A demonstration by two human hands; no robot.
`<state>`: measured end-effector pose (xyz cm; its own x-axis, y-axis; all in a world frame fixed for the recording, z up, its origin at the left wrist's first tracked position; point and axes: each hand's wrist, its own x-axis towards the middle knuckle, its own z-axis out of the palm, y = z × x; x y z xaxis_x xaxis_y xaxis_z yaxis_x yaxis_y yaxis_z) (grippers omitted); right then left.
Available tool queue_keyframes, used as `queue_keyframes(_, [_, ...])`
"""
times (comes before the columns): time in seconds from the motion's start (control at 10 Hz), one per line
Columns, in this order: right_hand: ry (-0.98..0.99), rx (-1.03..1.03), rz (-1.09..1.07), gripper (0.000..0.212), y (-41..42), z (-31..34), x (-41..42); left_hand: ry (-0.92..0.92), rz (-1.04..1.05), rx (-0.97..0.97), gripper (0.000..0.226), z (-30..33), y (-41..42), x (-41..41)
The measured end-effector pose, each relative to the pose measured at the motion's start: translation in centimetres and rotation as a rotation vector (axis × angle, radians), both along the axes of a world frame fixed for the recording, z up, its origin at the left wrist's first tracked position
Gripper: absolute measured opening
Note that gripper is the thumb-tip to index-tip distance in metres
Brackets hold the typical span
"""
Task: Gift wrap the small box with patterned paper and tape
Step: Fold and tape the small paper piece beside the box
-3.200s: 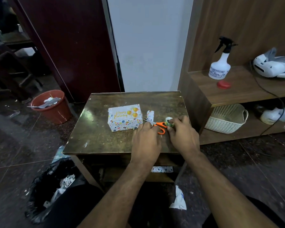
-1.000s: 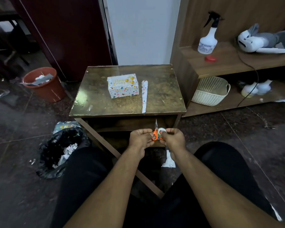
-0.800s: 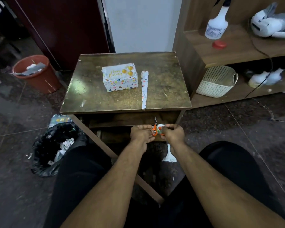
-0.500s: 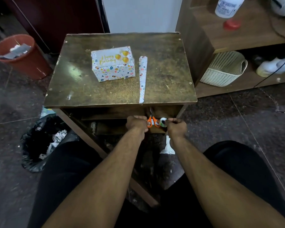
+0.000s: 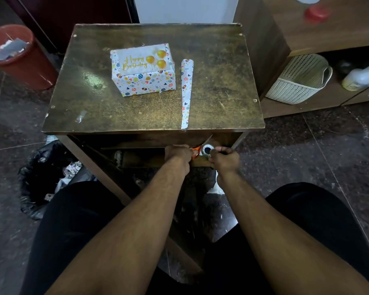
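The small box [image 5: 143, 70], wrapped in white patterned paper with a "Happy Birthday" panel on top, sits on the brown table [image 5: 219, 81]. A long narrow strip of the same paper [image 5: 186, 92] lies to its right, reaching the table's front edge. Below that edge, my left hand [image 5: 179, 153] grips orange-handled scissors [image 5: 197, 150] with the blades pointing up to the right. My right hand [image 5: 224, 159] holds a small roll of tape [image 5: 207, 149] right beside the scissors. Both hands are in front of the table's lower shelf.
A red bin [image 5: 19, 58] stands on the floor at the far left. A black rubbish bag [image 5: 41, 179] with paper scraps lies by my left leg. A white basket [image 5: 300, 81] sits on a low wooden shelf at the right.
My hands carried the scissors and tape off the tabletop to below its front edge. The paper strip now lies uncovered on the table. The view has tilted down; the box has not moved.
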<state>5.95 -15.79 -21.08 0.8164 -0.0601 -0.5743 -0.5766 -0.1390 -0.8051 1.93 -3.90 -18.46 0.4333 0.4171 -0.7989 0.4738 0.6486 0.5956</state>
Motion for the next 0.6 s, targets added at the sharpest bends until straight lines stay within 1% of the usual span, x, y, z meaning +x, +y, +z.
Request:
queue_keyframes(0.1, [-0.006, 0.014, -0.007, 0.013, 0.2, -0.3, 0.1, 0.051, 0.009, -0.049, 0.034, -0.2, -0.2, 0.2])
queue_keyframes(0.2, [-0.021, 0.009, -0.009, 0.014, 0.1, -0.8, 0.1, 0.034, -0.011, -0.084, 0.011, -0.6, -0.6, 0.2])
queue_keyframes(0.3, [-0.009, 0.045, 0.022, 0.012, 0.1, -1.1, 0.0, 0.068, -0.033, -0.016, 0.023, -0.4, -0.6, 0.3])
queue_keyframes(0.4, [-0.010, 0.071, 0.050, 0.011, 0.3, -0.8, -0.1, 0.119, -0.052, 0.036, 0.017, -0.5, 0.0, 0.3])
queue_keyframes(0.5, [0.013, 0.093, 0.034, 0.013, 0.5, -0.8, -0.1, 0.061, -0.043, -0.007, 0.022, -0.4, 0.7, 0.1])
queue_keyframes(0.6, [0.030, 0.113, 0.003, 0.010, 0.6, -0.8, -0.3, 0.075, -0.030, -0.032, 0.025, -0.9, 0.4, 0.1])
